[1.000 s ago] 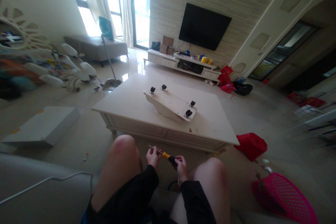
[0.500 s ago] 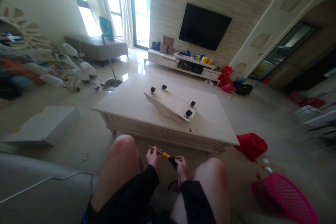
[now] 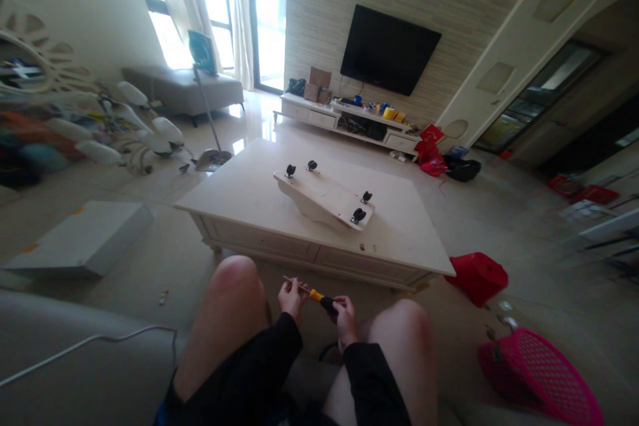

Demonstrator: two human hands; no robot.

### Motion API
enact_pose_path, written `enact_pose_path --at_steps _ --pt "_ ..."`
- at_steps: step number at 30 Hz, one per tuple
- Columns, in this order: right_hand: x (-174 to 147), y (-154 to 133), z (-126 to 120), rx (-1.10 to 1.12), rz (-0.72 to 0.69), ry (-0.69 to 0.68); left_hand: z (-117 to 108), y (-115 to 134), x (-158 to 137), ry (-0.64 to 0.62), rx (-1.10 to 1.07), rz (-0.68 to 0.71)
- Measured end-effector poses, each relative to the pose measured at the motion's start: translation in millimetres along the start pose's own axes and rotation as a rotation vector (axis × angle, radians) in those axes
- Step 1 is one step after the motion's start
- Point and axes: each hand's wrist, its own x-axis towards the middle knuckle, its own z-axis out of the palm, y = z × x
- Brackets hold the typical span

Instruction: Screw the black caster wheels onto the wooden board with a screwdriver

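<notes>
Fingertips of the left hand [image 3: 293,298] pinch the thin shaft of one screwdriver [image 3: 316,295], its tip poking out past them. Right hand [image 3: 345,321] bent round the far end of the handle, thumb and fingers on the dark grip. Two hands, one tool. Screwdriver: slim metallic shaft, yellow section where shaft meets handle, black behind; held slantwise, tip up to the left, handle down to the right. Position: above the gap between two bare knees [image 3: 238,276], on the near side of one white table [image 3: 229,180], apart from it. Two forearms in black sleeves [image 3: 377,373].

On the table: one white panel piece [image 3: 329,196], four casters [image 3: 358,215] turned upward on it, two at its left end, two at its right. Casters black, shiny metal mounts. Two small bits [image 3: 362,247] near the table's front edge, too small to identify.

Floor, right: one red container [image 3: 476,278] by the table corner; one pink mesh basket [image 3: 554,373] nearer. Floor, left: one flat white box [image 3: 84,233]; one dustpan [image 3: 213,160] beyond.

Far wall: one black television [image 3: 389,50] above one low white cabinet [image 3: 300,110]; three cardboard boxes [image 3: 319,78] toward the cabinet's left end; one red bag [image 3: 428,158] and one black bag [image 3: 462,169] by its right end
</notes>
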Motion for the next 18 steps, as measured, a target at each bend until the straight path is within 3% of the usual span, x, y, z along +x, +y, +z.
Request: enact_pose_path --at_steps 18 --pt "4.1 4.9 0.3 0.000 -0.009 0.020 3.5 6.5 -8.3 0.025 0.016 -0.024"
